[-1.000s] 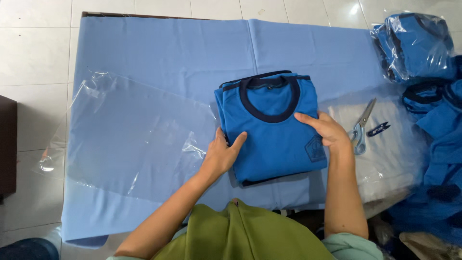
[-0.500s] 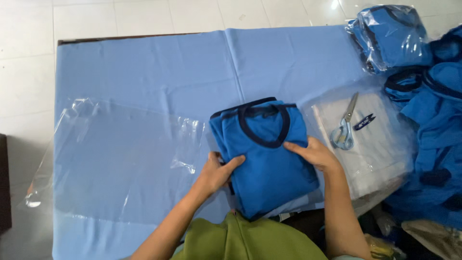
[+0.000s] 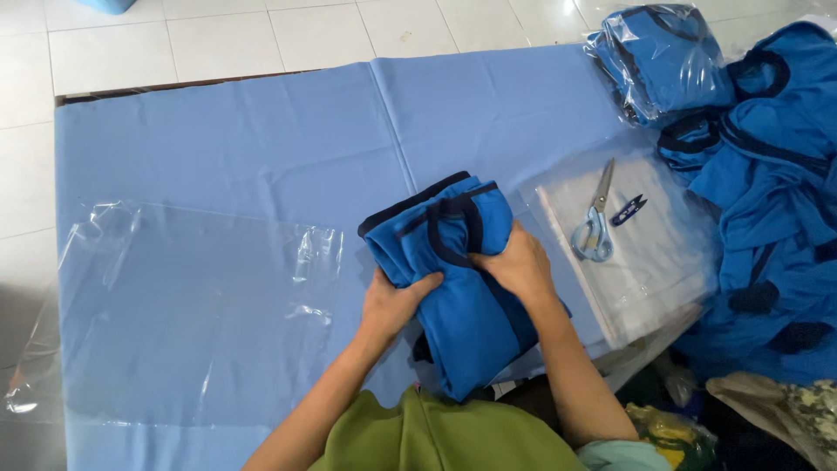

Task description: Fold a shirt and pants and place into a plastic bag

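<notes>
A folded blue shirt [image 3: 458, 288] with a dark navy collar lies near the front edge of a table covered in light blue cloth [image 3: 261, 139]. My left hand [image 3: 392, 305] grips its left side, and my right hand [image 3: 519, 266] presses and grips its right side. The shirt is bunched narrower between both hands and angled slightly. A clear plastic bag [image 3: 192, 305] lies flat on the cloth just left of the shirt.
A stack of clear bags [image 3: 663, 262] to the right carries scissors [image 3: 595, 228] and a small thread snipper [image 3: 628, 209]. A bagged blue shirt [image 3: 663, 61] and a heap of loose blue shirts [image 3: 776, 192] fill the right side. White tiled floor lies beyond.
Both hands moved from lying flat on the shirt to gripping its sides. The shirt got squeezed narrower and turned a little. The view shifted.
</notes>
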